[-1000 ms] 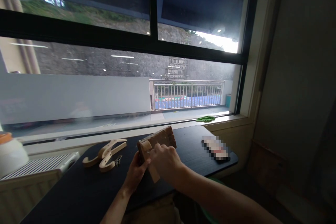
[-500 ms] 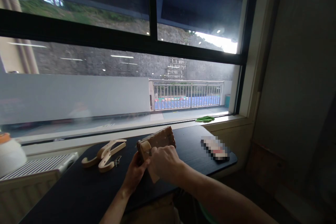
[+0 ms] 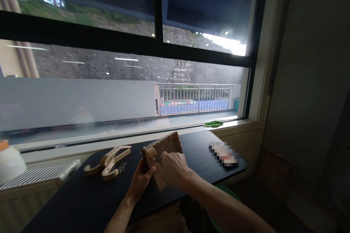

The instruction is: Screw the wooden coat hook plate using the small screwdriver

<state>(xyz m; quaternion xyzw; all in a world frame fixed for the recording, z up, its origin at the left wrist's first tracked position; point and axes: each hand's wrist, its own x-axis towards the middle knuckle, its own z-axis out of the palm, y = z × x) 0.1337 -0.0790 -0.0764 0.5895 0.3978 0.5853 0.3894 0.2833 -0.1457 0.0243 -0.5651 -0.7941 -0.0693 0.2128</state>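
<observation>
My left hand [image 3: 140,180] is closed around the near left edge of a brown box-like piece [image 3: 171,143] with a notched right edge, its thumb pressing a pale curved wooden strip [image 3: 159,182] against it. Over the strip is my right hand [image 3: 173,167], a fist with a small dark metal-tipped tool [image 3: 158,160] showing at its fingers; what kind of tool, I cannot make out. The piece is held tilted above the dark table [image 3: 195,145]. More pale curved wooden parts [image 3: 109,162] lie to the left, beside a small metal clip-like fitting [image 3: 121,168].
A blurred-out flat object [image 3: 224,154] lies at the table's right end. Green cloth-like material [image 3: 213,123] rests on the window sill. A radiator [image 3: 41,176] stands at the left, bearing a white container with an orange lid [image 3: 11,160]. Something round and green [image 3: 228,193] shows below the table.
My right hand has shifted slightly right, away from the strip, and more of the small tool shows. My left hand keeps its hold. More of the green thing below shows.
</observation>
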